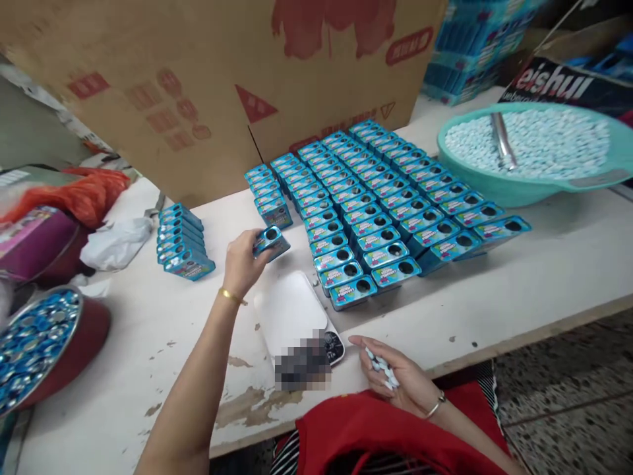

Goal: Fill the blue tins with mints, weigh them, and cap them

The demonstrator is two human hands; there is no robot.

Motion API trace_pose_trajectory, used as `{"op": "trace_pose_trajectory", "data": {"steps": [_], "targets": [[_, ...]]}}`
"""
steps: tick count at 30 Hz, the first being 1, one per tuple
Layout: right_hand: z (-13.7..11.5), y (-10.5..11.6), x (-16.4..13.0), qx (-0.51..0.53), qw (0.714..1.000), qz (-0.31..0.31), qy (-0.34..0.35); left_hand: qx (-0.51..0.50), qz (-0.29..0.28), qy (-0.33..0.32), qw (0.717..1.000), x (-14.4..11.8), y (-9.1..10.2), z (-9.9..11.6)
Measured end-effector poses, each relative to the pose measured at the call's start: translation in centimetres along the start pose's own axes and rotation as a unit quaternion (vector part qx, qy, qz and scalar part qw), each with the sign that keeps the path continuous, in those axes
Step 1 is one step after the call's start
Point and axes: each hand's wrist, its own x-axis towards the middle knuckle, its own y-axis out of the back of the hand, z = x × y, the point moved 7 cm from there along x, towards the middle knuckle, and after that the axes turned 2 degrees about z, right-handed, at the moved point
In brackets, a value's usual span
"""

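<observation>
My left hand (246, 260) is closed around a small blue candy box (277, 248) with a round hole in its top, held above the table just behind the scale. The white kitchen scale (291, 310) lies in front of me, its lower display blurred out. In my right hand (395, 376), palm up with curled fingers, rests a small heap of pale blue candies (382, 366), near the table's front edge. Right behind the scale's right side stand rows of the same blue boxes (353, 288), dark round holes facing up.
A short row of blue boxes (188, 264) stands at left. A red bowl (93, 330) holds blue shiny caps. At right, a turquoise basin (475, 188) holds pale candies and a metal scoop (503, 142). A large carton (198, 86) closes off the back.
</observation>
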Motion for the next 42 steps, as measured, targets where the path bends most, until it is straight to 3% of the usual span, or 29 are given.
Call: {"op": "trace_pose_trajectory", "data": {"steps": [4,7,10,13,15,18,22,26,29,36,39,42], "targets": [[-0.1,0.3,0.6,0.004,1.0,0.011,0.008,0.039,-0.04,-0.002,0.998,5.2,-3.7,-2.9],[-0.4,0.5,0.8,0.009,1.0,0.014,0.01,0.082,0.002,0.001,0.997,6.0,-4.1,-2.9],[-0.7,0.7,0.9,0.012,1.0,0.022,0.009,0.061,0.034,-0.026,0.997,3.9,-3.3,-0.8],[-0.7,0.7,1.1,0.004,1.0,0.026,0.003,0.007,-0.04,-0.057,0.998,0.4,-3.5,1.1],[-0.7,0.6,1.4,-0.011,1.0,0.026,-0.001,-0.007,-0.064,-0.032,0.997,-1.4,-3.3,0.6],[-0.8,-0.1,2.2,-0.05,0.998,0.024,0.009,0.002,0.02,0.043,0.999,-2.9,-0.7,-2.8],[-1.1,-1.9,3.7,-0.106,0.994,0.004,0.019,0.123,0.139,0.119,0.975,-4.8,4.3,-9.3],[-0.9,-3.8,5.4,-0.13,0.991,-0.02,0.009,0.178,0.142,0.168,0.959,-6.8,7.1,-15.6],[-0.4,-5.3,6.7,-0.135,0.99,-0.035,0.004,0.181,0.124,0.122,0.968,-7.0,7.5,-17.7],[2.4,-8.8,7.8,-0.152,0.983,-0.104,-0.013,0.197,0.065,0.04,0.977,-6.2,6.2,-17.1],[2.8,-8.2,7.0,-0.151,0.986,-0.072,-0.006,0.24,0.04,0.026,0.97,-6.1,6.5,-16.4],[2.9,-6.7,5.6,-0.148,0.988,-0.033,-0.019,0.278,0.01,-0.007,0.961,-6.0,8.0,-14.3]]}}
